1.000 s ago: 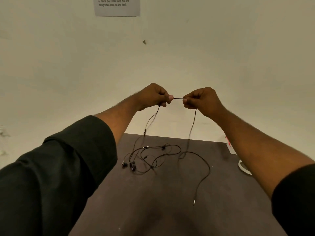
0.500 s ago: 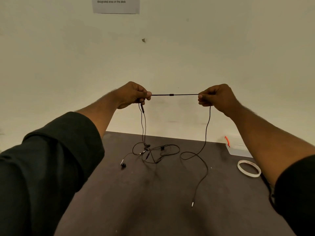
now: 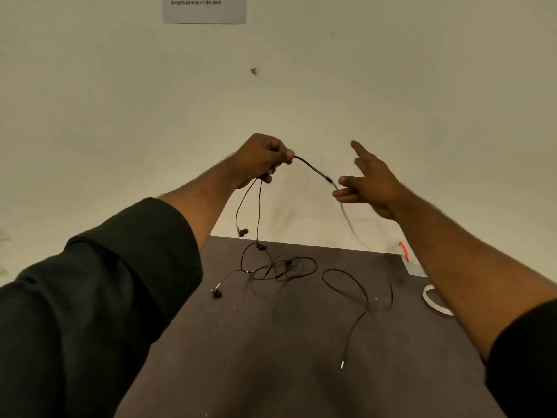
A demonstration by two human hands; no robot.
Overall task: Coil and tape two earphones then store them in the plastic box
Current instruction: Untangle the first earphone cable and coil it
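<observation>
Nearest the viewer, two dark sleeves point(image 3: 99, 297) fill the lower corners of the frame, bare forearms reaching up toward the centre. Below them the dark tabletop point(image 3: 271, 372) carries a loose earphone point(image 3: 280, 268) tangled at mid-frame, one bud lying out to its lower left. To its right a black cable curls down across the tabletop to a jack plug point(image 3: 342, 364) low in the frame. At the right edge a roll of tape point(image 3: 434, 300) lies partly behind the right forearm, and just beyond it sits the plastic box point(image 3: 414, 267) with an orange clasp. Higher up, the left hand point(image 3: 262, 161) has its fingers curled tight round the held earphone point(image 3: 313, 168), two bud leads dangling beneath the fist. The right hand point(image 3: 370, 184) is spread, fingers straight and gripping nothing, the cable passing blurred beside its fingertips. Beyond is a pale wall with a printed sheet point(image 3: 205, 9) at the upper left of the frame.
</observation>
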